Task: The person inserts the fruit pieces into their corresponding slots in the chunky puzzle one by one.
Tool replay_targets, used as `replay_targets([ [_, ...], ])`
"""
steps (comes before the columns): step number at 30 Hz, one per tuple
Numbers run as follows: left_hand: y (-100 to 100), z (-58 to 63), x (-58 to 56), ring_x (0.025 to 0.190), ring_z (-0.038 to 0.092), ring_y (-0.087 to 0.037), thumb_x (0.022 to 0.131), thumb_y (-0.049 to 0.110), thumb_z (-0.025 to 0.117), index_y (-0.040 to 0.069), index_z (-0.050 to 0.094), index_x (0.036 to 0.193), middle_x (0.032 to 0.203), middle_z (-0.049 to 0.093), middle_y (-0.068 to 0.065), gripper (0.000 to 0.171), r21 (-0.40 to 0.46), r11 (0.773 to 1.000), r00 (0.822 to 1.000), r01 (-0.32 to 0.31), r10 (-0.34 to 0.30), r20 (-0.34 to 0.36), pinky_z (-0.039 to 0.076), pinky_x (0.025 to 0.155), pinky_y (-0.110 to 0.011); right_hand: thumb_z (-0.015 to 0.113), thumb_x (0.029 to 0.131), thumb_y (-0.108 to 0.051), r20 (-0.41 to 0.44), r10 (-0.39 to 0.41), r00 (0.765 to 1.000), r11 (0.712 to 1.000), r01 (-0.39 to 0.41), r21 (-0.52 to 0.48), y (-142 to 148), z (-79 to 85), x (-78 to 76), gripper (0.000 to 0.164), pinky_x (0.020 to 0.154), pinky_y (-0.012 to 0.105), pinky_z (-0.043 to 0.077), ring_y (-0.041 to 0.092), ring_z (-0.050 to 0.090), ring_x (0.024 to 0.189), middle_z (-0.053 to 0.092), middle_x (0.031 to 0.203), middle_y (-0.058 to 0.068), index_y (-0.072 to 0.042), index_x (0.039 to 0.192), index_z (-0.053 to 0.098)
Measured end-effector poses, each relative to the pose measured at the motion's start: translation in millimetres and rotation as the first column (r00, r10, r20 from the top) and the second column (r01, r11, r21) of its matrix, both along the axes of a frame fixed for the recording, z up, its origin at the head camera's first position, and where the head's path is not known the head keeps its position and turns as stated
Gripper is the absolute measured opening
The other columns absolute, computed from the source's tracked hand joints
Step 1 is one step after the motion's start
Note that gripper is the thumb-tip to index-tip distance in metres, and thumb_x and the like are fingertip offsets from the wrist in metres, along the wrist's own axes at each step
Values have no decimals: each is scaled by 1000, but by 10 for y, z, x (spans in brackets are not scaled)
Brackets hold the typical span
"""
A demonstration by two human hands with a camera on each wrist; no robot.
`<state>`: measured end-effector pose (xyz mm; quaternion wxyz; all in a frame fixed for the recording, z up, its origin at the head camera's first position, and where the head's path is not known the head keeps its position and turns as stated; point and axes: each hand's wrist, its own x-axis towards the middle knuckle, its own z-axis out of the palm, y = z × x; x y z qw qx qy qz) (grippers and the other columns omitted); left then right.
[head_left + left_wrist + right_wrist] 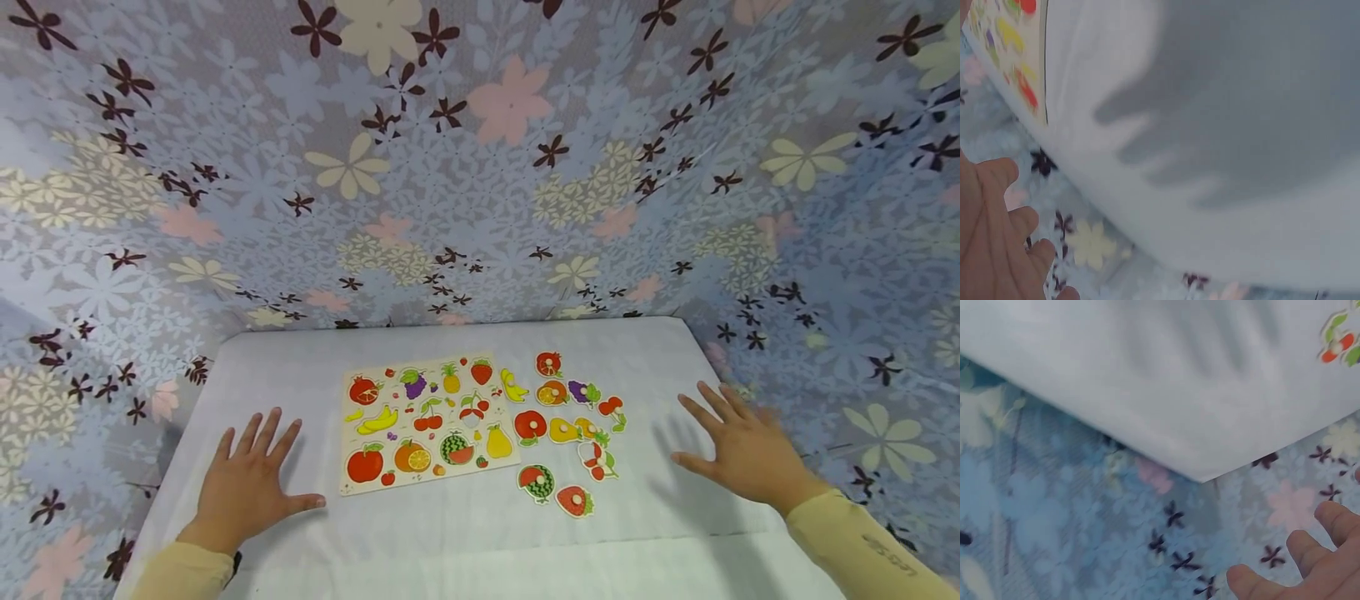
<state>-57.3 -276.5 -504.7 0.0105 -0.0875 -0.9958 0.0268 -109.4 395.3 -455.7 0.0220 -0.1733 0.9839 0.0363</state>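
Observation:
A fruit puzzle board [438,481] lies on the white-covered table, printed with apple, orange, bananas, grapes and other fruits. Loose fruit pieces with small knobs are scattered to its right, among them a watermelon piece [536,481], a strawberry piece [570,497], an apple piece [529,423] and a banana piece [513,387]. Left of the board, my left hand [243,483] is spread with straight fingers, holding nothing. My right hand [750,450] is likewise spread and holds nothing, to the right of the pieces. Both hands cast shadows on the cloth and appear raised above it.
The table [420,542] has a white cloth, with a fold line near its front edge. Flower-patterned fabric [465,167] rises behind and at both sides of it. An orange piece [552,392] and a grape piece [578,392] lie close together among other pieces.

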Motion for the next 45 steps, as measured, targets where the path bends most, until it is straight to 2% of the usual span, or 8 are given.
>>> replay_targets([
  [5,247,-185,21,140,29,-49,61,87,65,8,48,148,156,33,-25,119,61,998,999,-3,1,40,17,111,-69,56,83,-78,11,34,999,998,-33,-44,-242,-119,-30,96,101,79,19,45,20,145,28,160,19,-15,154,40],
  [13,492,-381,12,140,29,-49,63,89,62,9,46,150,156,32,-24,119,114,993,996,-23,13,92,19,111,-69,66,80,-72,30,105,994,992,-102,-79,-744,-403,-34,93,107,74,20,42,26,144,32,159,14,-19,152,44],
  [17,557,-468,-3,141,28,-49,62,90,62,10,45,151,157,31,-24,121,130,991,994,-40,26,109,18,111,-69,71,80,-66,50,180,982,977,-172,-126,-997,-524,-2,89,108,69,26,38,32,143,35,158,11,-20,152,46],
  [21,588,-539,-17,141,27,-49,61,89,63,11,44,151,158,30,-23,121,141,989,994,-49,34,108,18,111,-69,76,81,-57,77,276,958,948,-259,-185,-1220,-600,43,81,110,61,32,33,40,139,42,154,8,-19,148,51],
  [28,627,-534,-6,141,28,-48,63,87,64,11,45,151,158,30,-23,118,141,989,990,-52,33,135,18,111,-69,77,87,-42,142,405,903,902,-369,-225,-1523,-723,99,61,107,48,42,22,49,132,54,142,0,-21,141,59],
  [34,630,-530,-8,140,29,-49,66,87,62,10,45,150,157,31,-23,116,129,991,990,-46,27,141,20,110,-70,79,86,-24,88,494,865,850,-459,-259,-1667,-835,79,48,96,43,51,21,56,123,59,136,0,-19,132,67],
  [40,635,-537,-25,140,29,-48,68,86,61,9,46,150,157,31,-23,113,130,991,990,-36,18,137,20,110,-70,78,86,-18,94,504,859,848,-472,-240,-1714,-867,64,42,94,39,53,21,59,118,60,133,0,-19,127,70],
  [45,639,-543,-28,140,30,-49,70,84,62,8,46,150,157,32,-23,112,131,991,991,-32,15,132,21,110,-70,79,85,-19,121,477,871,865,-441,-238,-1725,-892,54,41,96,39,52,22,59,119,60,134,0,-20,126,70],
])
